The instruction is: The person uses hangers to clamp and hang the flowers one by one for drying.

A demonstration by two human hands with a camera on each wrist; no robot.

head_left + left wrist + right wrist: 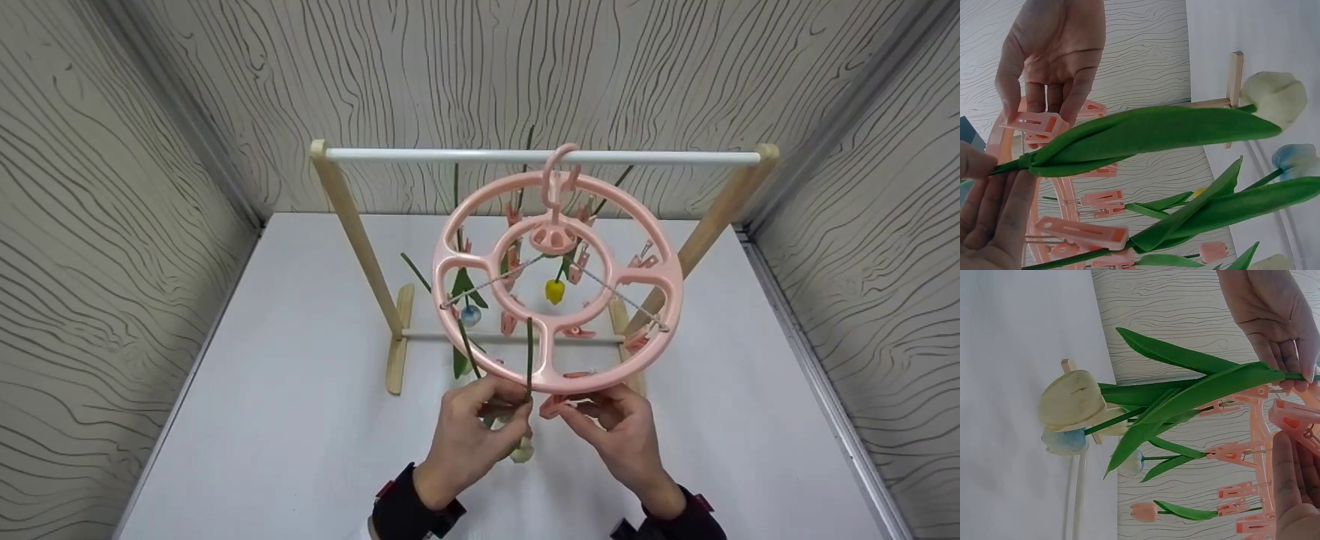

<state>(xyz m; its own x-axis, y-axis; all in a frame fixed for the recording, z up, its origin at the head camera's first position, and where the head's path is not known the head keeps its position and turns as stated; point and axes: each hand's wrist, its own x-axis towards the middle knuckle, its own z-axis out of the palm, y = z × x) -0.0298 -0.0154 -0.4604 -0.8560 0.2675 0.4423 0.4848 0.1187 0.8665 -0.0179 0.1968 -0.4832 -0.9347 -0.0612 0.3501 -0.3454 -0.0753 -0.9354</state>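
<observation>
My left hand (476,427) pinches the green stem (529,360) of a white artificial tulip (1069,399) just below the hanger's front rim. The flower hangs head down, its long green leaves (1157,132) spread below the fingers. With thumb and fingers, my right hand (619,435) holds a pink clothespin (1296,419) at the same rim, close beside the stem. Both hands work under a round pink drying hanger (671,300), hooked over a white bar (420,155). In the head view, fingers and rim partly hide the clothespin.
Other tulips hang head down from the hanger's clips: a yellow one (554,291), a blue-white one (470,316) and a pink one (1144,512). Unused-looking clothespins (643,259) dangle around the ring. Wooden rack legs (360,240) stand on the white table (300,450).
</observation>
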